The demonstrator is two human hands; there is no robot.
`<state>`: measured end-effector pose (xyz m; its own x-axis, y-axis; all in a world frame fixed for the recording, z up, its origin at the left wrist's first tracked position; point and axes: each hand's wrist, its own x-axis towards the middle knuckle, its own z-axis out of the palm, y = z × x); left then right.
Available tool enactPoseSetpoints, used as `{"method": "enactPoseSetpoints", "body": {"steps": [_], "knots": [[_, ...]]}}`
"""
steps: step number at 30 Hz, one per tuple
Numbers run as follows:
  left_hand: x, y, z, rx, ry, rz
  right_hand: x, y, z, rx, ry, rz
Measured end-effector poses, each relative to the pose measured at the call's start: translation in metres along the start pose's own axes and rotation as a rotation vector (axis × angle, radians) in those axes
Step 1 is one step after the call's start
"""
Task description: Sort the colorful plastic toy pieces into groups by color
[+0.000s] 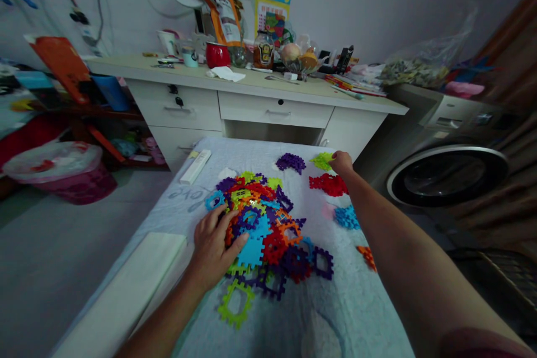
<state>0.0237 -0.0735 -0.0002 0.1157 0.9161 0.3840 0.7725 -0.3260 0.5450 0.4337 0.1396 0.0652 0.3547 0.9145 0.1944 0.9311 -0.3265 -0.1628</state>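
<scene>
A mixed heap of toothed plastic interlocking building pieces (274, 243) lies mid-table, in purple, red, orange, blue and lime green. My left hand (213, 246) rests against the heap's left side, fingers apart, with the thumb over a light blue piece (251, 250). Across the table, my right hand (343, 162) is closed, its fingertips pinching at a lime-green piece (323, 161) in a small green group. Purple pieces (291, 163) form a group to the left of it. Nearer me are groups of red pieces (329, 184), blue pieces (347, 217) and orange pieces (367, 257), the last two partly behind my right forearm.
The cloth-covered table (335, 307) carries a long white box (126, 285) on its left and a smaller white one (196, 166) farther back. Behind stands a cluttered white desk (277, 109). A washing machine (444, 151) is at right, a pink bin (62, 176) at left.
</scene>
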Motion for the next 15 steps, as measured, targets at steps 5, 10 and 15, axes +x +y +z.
{"method": "enactPoseSetpoints", "body": {"steps": [5,10,15], "knots": [[0.0,0.0,0.0,0.009,0.003,0.004,-0.003,-0.001,-0.005,0.043,-0.005,-0.006],[0.0,0.0,0.001,0.012,-0.008,-0.005,-0.018,-0.001,-0.018,0.085,-0.019,-0.044],[-0.001,0.001,0.0,0.002,-0.001,-0.002,-0.049,0.001,-0.037,0.244,-0.009,-0.072]]}}
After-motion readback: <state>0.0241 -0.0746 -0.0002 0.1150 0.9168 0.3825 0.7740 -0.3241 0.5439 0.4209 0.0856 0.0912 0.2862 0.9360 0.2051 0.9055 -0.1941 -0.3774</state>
